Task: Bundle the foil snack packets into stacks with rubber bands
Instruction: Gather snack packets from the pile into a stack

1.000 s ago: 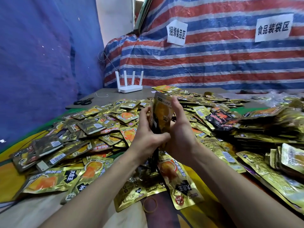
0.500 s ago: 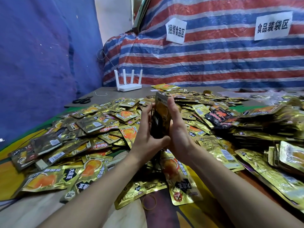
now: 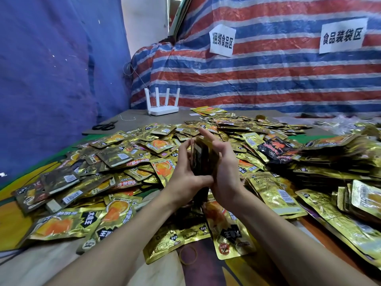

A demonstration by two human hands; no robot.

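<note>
A small stack of gold foil snack packets [image 3: 201, 156] stands on edge above the table, sandwiched between my two hands. My left hand [image 3: 186, 174] holds its left face, thumb curled under the bottom. My right hand [image 3: 223, 168] presses its right face, fingers fairly straight and pointing up. Loose gold packets [image 3: 115, 157] cover the table all around. A tan rubber band [image 3: 188, 254] lies flat on the table near the front, between my forearms.
Finished-looking piles of packets [image 3: 338, 153] sit at the right. Black scissors [image 3: 104, 126] and a white router [image 3: 162, 109] lie at the back left on a grey board. A blue tarp and a striped tarp wall the table in.
The stack has turned edge-on and sunk lower between my palms; my hands have closed in on its two faces. The camera view has shifted slightly.
</note>
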